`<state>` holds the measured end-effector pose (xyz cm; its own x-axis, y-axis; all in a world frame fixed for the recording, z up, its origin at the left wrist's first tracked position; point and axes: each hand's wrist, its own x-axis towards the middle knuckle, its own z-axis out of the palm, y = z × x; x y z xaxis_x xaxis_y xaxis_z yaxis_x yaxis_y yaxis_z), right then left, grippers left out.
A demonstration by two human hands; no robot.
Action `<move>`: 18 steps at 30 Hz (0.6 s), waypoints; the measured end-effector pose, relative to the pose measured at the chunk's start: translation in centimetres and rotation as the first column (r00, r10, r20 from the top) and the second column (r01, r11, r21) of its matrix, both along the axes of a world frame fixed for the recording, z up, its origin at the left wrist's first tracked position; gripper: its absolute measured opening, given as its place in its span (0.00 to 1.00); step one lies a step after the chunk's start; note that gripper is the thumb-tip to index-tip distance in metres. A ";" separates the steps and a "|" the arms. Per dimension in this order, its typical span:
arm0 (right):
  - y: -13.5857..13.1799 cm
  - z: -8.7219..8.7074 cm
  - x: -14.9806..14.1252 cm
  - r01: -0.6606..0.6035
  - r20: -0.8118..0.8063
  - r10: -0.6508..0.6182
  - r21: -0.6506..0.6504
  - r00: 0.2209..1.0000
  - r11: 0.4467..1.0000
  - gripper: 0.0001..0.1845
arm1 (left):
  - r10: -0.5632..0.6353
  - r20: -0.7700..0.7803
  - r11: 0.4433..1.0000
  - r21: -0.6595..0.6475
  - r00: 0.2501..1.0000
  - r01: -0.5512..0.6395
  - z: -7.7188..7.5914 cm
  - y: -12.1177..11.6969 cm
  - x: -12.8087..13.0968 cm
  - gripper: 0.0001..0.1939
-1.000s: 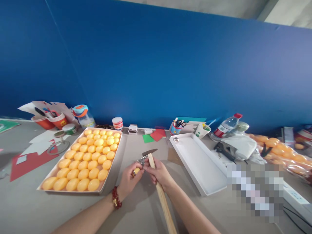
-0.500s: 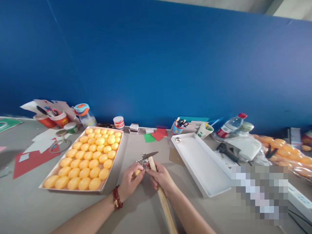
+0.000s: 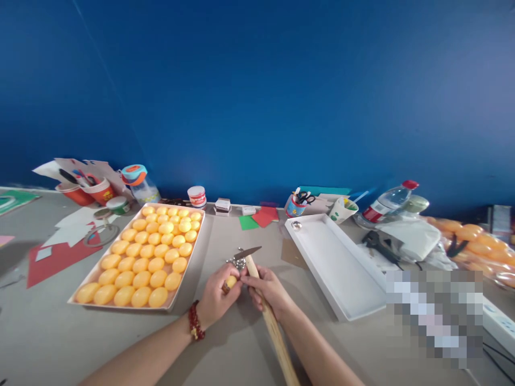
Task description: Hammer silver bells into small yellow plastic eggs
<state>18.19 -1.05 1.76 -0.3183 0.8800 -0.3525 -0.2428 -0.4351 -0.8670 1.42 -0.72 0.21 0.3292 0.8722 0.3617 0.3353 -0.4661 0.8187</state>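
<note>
My left hand (image 3: 217, 297) is closed around a small yellow rounded piece with a brown band (image 3: 229, 284), its far side hidden by my fingers. My right hand (image 3: 270, 292) is wrapped round the pale wooden handle of a hammer-like tool (image 3: 277, 343), whose thin, dark, pointed head (image 3: 247, 252) crosses the handle's far end. The fingertips of both hands meet or nearly meet; whether something tiny is between them cannot be made out. Just beyond them lies a cluster of small shiny silver pieces (image 3: 238, 261) on the grey table (image 3: 225, 354).
To the left stands a box of orange balls (image 3: 173, 305). A shallow white tray (image 3: 341, 268) with a silver item (image 3: 296, 225) is to the right. Cups, a plastic bottle (image 3: 388, 202), coloured paper (image 3: 265, 216) and a bag of orange balls (image 3: 478, 241) line the blue wall.
Both hands keep their places with only slight finger shifts. More of the yellow piece shows in my left hand. The view has moved slightly.
</note>
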 end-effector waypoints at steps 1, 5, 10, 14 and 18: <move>0.0 -0.1 0.0 0.001 -0.013 -0.001 -0.008 1.000 1.000 0.18 | -0.004 0.003 1.000 -0.012 1.000 0.004 0.0 0.0 0.0 0.03; 0.1 -0.5 0.1 -0.001 -0.085 -0.004 -0.053 0.996 0.999 0.16 | -0.023 0.020 0.998 -0.050 1.000 0.024 0.3 -0.1 0.2 0.01; 0.2 -0.6 0.1 0.016 -0.153 -0.032 -0.109 0.988 0.994 0.17 | -0.027 0.071 0.996 -0.084 0.997 0.033 0.3 -0.1 0.2 0.04; 0.2 -0.3 0.2 -0.003 -0.183 -0.021 -0.132 0.983 0.991 0.15 | -0.005 0.108 0.992 -0.127 0.994 0.019 0.0 -0.3 0.2 0.10; 0.2 -0.1 0.5 -0.037 -0.200 0.012 -0.125 0.980 0.991 0.16 | 0.017 0.163 0.990 -0.140 0.987 0.006 -0.1 -0.4 0.3 0.13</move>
<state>18.66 -0.84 1.68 -0.4140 0.8229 -0.3892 -0.3922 -0.5471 -0.7395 1.72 -1.16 0.07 0.2706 0.9196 0.2847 0.1945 -0.3418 0.9194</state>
